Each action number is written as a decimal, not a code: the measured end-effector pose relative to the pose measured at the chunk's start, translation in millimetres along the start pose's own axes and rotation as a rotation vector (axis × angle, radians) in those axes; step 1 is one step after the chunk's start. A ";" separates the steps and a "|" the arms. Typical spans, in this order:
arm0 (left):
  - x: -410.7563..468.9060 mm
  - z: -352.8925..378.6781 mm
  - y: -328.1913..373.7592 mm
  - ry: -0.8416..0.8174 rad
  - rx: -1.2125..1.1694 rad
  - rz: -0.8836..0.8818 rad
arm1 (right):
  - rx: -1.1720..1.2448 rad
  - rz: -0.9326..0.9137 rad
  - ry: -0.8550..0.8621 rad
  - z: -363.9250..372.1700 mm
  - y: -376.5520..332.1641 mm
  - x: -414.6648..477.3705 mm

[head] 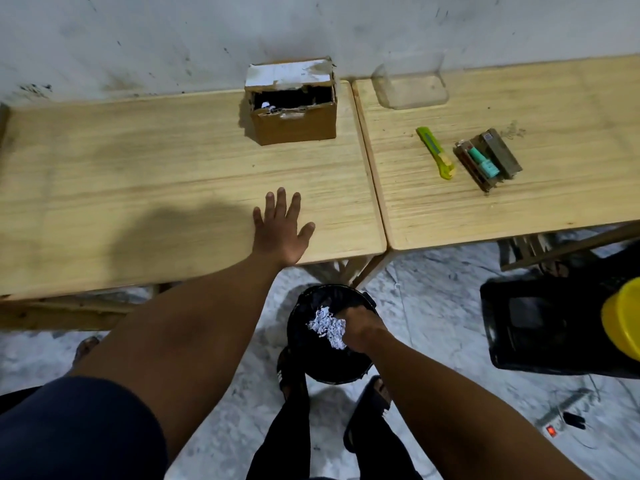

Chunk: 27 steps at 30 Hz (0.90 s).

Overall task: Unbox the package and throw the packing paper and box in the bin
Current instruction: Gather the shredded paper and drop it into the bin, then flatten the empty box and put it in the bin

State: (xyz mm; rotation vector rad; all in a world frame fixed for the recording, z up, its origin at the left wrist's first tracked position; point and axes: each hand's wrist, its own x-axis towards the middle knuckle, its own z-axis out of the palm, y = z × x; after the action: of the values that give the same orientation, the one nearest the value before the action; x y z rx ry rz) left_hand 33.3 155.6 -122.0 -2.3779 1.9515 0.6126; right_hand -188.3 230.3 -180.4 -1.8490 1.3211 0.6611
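An open brown cardboard box (294, 124) stands at the back of the left wooden table (138, 168), with a few white paper shreds visible inside. My left hand (280, 230) lies flat on that table near its front edge, fingers spread, holding nothing. On the floor below stands a black bin (329, 362). My right hand (363, 329) reaches down into the bin, its fingers closed on a clump of white shredded packing paper (327, 326).
On the right table (519, 209) lie a green utility knife (435, 152), a small opened package with a teal item (487, 160) and a clear plastic container (410, 85). A black crate (540, 327) and a yellow lid sit on the floor at right. My feet stand beside the bin.
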 end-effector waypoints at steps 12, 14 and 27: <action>15.5 -66.2 -25.7 0.049 -0.347 -0.147 | 0.075 -0.452 0.642 -130.7 -16.6 -33.9; 30.7 -89.3 -37.0 0.071 -0.389 -0.269 | 0.134 -0.485 0.775 -166.2 -30.7 -34.5; 124.7 -184.4 -41.5 0.154 -1.105 -0.646 | 0.839 -0.284 0.852 -344.0 -94.8 50.8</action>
State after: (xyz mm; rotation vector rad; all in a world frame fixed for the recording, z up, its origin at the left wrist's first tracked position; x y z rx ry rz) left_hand 145.2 1.9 1.1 -3.4086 0.7114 1.7762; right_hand -87.6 -60.7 7.0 -1.5396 1.4501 -0.8299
